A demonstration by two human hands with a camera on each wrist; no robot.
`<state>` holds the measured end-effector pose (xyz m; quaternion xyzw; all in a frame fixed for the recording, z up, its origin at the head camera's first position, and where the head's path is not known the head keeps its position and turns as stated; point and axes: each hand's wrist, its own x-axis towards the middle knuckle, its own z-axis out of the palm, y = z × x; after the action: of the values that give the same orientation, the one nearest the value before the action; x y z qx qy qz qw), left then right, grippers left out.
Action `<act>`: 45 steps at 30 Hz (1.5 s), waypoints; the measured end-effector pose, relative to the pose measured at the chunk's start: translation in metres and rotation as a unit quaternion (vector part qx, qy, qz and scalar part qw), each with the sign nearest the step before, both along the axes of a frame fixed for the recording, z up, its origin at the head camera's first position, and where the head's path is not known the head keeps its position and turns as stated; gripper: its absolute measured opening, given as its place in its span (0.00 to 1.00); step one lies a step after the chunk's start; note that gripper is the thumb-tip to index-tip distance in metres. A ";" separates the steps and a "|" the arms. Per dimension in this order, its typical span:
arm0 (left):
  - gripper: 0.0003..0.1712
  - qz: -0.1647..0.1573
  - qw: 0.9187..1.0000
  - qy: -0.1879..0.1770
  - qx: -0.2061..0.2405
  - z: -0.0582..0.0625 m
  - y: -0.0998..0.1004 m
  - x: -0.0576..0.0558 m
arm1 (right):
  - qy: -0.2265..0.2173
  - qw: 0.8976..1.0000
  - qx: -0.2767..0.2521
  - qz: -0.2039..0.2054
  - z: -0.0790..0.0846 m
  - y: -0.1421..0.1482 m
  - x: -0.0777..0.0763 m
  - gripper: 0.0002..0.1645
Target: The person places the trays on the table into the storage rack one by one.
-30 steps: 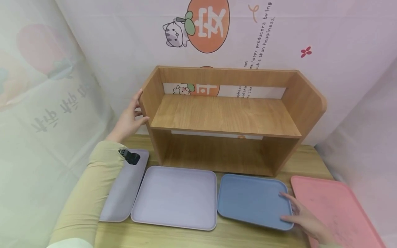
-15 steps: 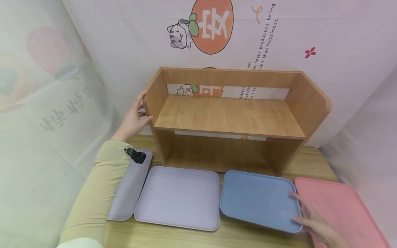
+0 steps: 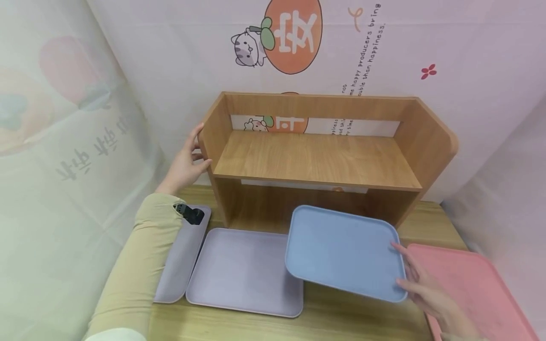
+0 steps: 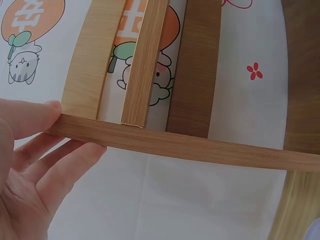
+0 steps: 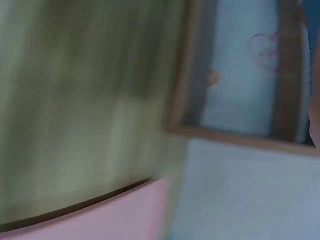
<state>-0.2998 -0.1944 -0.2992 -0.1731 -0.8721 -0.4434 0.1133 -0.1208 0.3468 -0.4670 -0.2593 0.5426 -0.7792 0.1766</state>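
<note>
A two-tier wooden shelf [image 3: 315, 156] stands at the back of the table. Its left side panel is gripped by my left hand [image 3: 183, 163], with the thumb on one face and the fingers on the other in the left wrist view, where the panel edge [image 4: 200, 150] crosses the frame. My right hand [image 3: 426, 289] holds a blue tray [image 3: 345, 253] by its right edge. The tray hangs tilted above the table, in front of the lower tier and over the right part of a lilac tray [image 3: 243, 274]. In the right wrist view only a sliver of the hand [image 5: 315, 115] shows.
A pink tray [image 3: 465, 284] lies at the right, under my right forearm. Another lilac tray [image 3: 179, 265] lies at the left, partly behind my left sleeve [image 3: 128, 265]. Printed cloth [image 3: 170, 47] hangs behind and at both sides of the wooden table [image 3: 341, 322].
My right hand has lifted the blue tray off the table and moved it up and to the left, toward the shelf. My left hand keeps its grip on the panel; the view has shifted slightly.
</note>
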 end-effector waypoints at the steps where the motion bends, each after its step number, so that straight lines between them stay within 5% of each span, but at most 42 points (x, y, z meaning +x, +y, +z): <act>1: 0.54 0.003 1.000 -0.001 0.000 0.000 0.000 0.000 | 0.009 1.000 0.001 -0.003 0.007 -0.004 -0.002 0.45; 11: 0.54 0.008 1.000 0.000 0.003 0.001 0.004 0.002 | 0.054 0.998 -0.015 -0.009 0.060 -0.034 -0.015 0.45; 16: 0.55 0.017 1.000 -0.004 -0.008 0.001 0.004 0.003 | 0.047 0.997 -0.028 -0.049 0.075 -0.043 -0.024 0.44; 25: 0.55 0.019 1.000 0.002 -0.009 -0.001 0.005 0.002 | 0.001 0.985 -0.012 -0.170 0.082 -0.055 -0.038 0.40; 45: 0.56 0.028 1.000 -0.006 -0.012 -0.001 0.005 0.002 | -0.061 0.976 -0.026 -0.209 0.105 -0.077 -0.051 0.32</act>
<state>-0.2973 -0.1895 -0.3003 -0.1473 -0.8826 -0.4306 0.1182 -0.1722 0.2695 -0.3622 -0.0962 0.5527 -0.8270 0.0357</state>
